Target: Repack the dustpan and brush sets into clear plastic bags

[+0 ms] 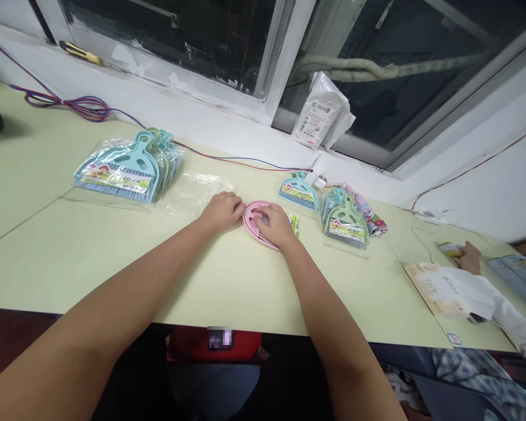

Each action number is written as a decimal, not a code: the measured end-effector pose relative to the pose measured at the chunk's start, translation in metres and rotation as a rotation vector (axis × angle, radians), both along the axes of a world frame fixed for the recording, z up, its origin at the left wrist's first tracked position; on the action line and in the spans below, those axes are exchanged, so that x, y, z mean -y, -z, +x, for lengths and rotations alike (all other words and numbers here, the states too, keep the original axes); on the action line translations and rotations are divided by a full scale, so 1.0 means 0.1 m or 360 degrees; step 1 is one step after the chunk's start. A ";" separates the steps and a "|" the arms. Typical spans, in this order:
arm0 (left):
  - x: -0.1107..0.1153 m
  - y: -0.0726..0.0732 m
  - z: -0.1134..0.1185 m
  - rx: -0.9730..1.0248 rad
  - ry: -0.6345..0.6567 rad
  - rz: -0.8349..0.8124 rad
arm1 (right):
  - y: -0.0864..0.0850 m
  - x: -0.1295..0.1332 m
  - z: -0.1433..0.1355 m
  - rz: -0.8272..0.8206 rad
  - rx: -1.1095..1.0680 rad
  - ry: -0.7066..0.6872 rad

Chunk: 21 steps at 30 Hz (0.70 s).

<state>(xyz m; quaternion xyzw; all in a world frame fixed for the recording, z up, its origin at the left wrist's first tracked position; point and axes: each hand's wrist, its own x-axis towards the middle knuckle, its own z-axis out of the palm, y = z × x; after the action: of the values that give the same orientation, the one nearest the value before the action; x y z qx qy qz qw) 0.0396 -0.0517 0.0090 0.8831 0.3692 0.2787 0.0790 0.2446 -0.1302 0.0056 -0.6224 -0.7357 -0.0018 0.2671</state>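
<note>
On the table in front of me lies a small pink dustpan [252, 224], turned sideways, with what seems to be a brush nested in it. My left hand [222, 211] has its fingers curled round the dustpan's left end, hiding the handle. Across the pan's right part, my right hand [277, 224] grips it with bent fingers and covers much of it. A printed label card [294, 224] sticks out just beyond the right hand. Left of the dustpan, a clear plastic bag [193, 193] lies flat, close to my left hand.
Bagged dustpan sets stand in a stack [127, 166] at left; another blue set [298, 192] and a green-fronted group [347, 225] are at right. A cable coil [85, 108] and screwdriver [81, 53] lie behind. At far right, a co-worker's hand [470, 258] is near a tissue pack [449, 289].
</note>
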 end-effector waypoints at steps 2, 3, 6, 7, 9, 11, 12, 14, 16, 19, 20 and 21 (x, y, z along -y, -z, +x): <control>-0.01 0.01 0.00 -0.0002 -0.0003 0.0007 | -0.01 0.01 0.00 -0.0004 -0.0009 -0.0002; -0.01 0.01 0.00 -0.0001 -0.0006 0.0008 | -0.02 0.01 -0.01 -0.0006 -0.0015 0.0000; -0.01 0.01 0.01 0.0003 -0.0006 0.0005 | -0.04 0.03 -0.02 -0.0021 -0.0023 0.0003; -0.01 0.01 0.01 0.0004 0.0000 0.0006 | -0.05 0.03 -0.02 -0.0021 -0.0024 0.0002; 0.00 0.00 0.01 0.0008 0.0014 0.0007 | -0.05 0.05 -0.02 -0.0015 -0.0027 -0.0005; 0.03 -0.01 0.00 0.0004 0.0017 -0.0009 | -0.05 0.06 -0.02 -0.0007 -0.0037 -0.0010; 0.05 -0.01 -0.01 0.0001 0.0011 -0.0022 | -0.05 0.07 -0.02 -0.0006 -0.0041 -0.0013; 0.09 -0.02 -0.02 -0.0010 -0.0002 -0.0042 | -0.04 0.08 -0.02 -0.0013 -0.0042 -0.0013; 0.12 -0.02 -0.03 -0.0009 -0.0008 -0.0047 | -0.04 0.10 -0.02 -0.0026 -0.0038 -0.0014; 0.13 -0.02 -0.03 -0.0008 -0.0013 -0.0051 | -0.04 0.10 -0.01 -0.0040 -0.0041 -0.0007; 0.12 -0.02 -0.03 -0.0015 -0.0015 -0.0046 | -0.04 0.10 -0.01 -0.0036 -0.0045 -0.0005; 0.12 -0.02 -0.02 -0.0023 -0.0016 -0.0037 | -0.04 0.10 -0.01 -0.0030 -0.0049 -0.0004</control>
<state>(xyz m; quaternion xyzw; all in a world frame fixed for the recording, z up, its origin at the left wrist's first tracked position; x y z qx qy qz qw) 0.0375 -0.0632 0.0107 0.8822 0.3775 0.2683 0.0852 0.2439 -0.1399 0.0091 -0.6239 -0.7323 0.0153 0.2725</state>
